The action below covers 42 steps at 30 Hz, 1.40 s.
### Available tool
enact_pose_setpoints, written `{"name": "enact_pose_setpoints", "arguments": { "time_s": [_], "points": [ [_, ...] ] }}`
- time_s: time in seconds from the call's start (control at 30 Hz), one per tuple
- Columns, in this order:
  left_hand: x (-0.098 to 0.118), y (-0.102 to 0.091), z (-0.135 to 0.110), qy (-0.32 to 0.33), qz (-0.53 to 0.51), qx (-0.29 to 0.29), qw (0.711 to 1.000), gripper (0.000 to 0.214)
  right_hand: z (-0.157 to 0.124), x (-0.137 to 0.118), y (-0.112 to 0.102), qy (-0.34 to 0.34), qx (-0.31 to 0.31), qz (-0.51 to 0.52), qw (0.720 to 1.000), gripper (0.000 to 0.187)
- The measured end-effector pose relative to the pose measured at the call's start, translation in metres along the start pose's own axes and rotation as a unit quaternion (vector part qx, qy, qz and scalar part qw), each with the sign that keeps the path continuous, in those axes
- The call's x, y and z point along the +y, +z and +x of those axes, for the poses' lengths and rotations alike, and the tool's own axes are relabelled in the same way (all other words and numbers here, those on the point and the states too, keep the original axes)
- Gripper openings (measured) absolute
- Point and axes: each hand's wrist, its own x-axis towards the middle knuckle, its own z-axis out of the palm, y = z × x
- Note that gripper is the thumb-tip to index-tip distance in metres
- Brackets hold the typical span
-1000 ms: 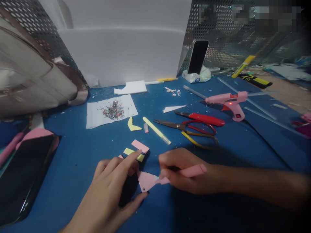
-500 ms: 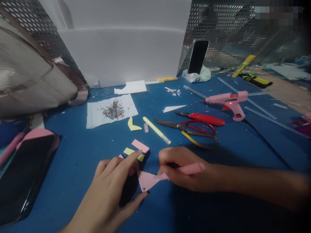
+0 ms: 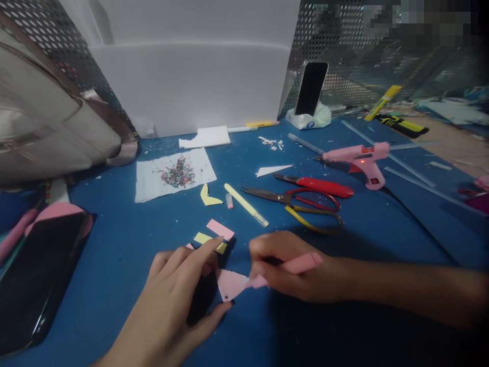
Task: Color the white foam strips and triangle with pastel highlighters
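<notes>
Pinched in my right hand (image 3: 286,255) is a pink marker (image 3: 303,263), its tip end down against a small pink triangular piece of card (image 3: 231,284). The piece has a dark dot near its lower corner. My left hand (image 3: 171,290) steadies this piece on the table, thumb at the lower corner and fingers at the upper left edge. Some of its fingertips are hidden. Just beyond the left index finger lie a pink strip (image 3: 220,229) and a yellow strip (image 3: 202,238), partly covered. Further off is a yellow marker (image 3: 246,205) beside a small cap (image 3: 229,201).
Scissors (image 3: 282,198), a red-handled cutter (image 3: 324,187) and a pink glue gun (image 3: 361,158) with a trailing cord lie to the right. Glitter heaps on white paper (image 3: 147,176). A phone (image 3: 42,275) lies at left; another phone (image 3: 312,89) stands behind.
The marker's tip end has shifted slightly on the pink piece, and its back end has risen a little. My left hand stays in place.
</notes>
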Motion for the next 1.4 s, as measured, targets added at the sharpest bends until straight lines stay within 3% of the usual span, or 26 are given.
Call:
{"name": "enact_pose_setpoints", "arguments": {
  "time_s": [0.17, 0.27, 0.83, 0.97, 1.1, 1.2, 1.33, 1.4],
  "points": [
    [-0.0001, -0.0006, 0.0008, 0.003, 0.004, -0.003, 1.0, 0.066, -0.0006, -0.0003, 0.0001, 0.009, 0.012, 0.006, 1.0, 0.02],
    [0.0002, -0.0003, 0.0009, 0.002, 0.001, -0.002, 1.0, 0.066, -0.0006, -0.0008, 0.0001, 0.009, -0.014, 0.003, 1.0, 0.026],
    [0.0013, -0.0005, 0.0003, -0.017, 0.006, -0.011, 1.0, 0.064, 0.0003, 0.0009, 0.0005, 0.01, 0.027, 0.037, 0.999, 0.023],
    [0.0011, -0.0012, 0.0004, -0.013, 0.003, -0.009, 1.0, 0.064, 0.0003, 0.0007, 0.0001, 0.015, 0.003, 0.05, 0.999, 0.027],
    [0.0005, -0.0007, -0.001, -0.019, 0.005, -0.015, 1.0, 0.064, 0.0008, 0.0007, 0.0001, 0.017, 0.025, 0.036, 0.999, 0.022],
    [0.0, -0.0006, -0.0024, -0.015, 0.005, -0.014, 1.0, 0.065, 0.0011, 0.0007, -0.0001, 0.028, -0.007, 0.054, 0.998, 0.027],
    [0.0004, -0.0011, -0.0022, -0.016, 0.005, -0.012, 1.0, 0.065, 0.0008, 0.0015, -0.0003, 0.022, 0.024, 0.056, 0.998, 0.024],
    [0.0009, -0.0012, -0.0013, -0.012, 0.004, -0.006, 1.0, 0.065, 0.0006, 0.0019, -0.0003, 0.016, 0.008, 0.052, 0.998, 0.026]
  ]
}}
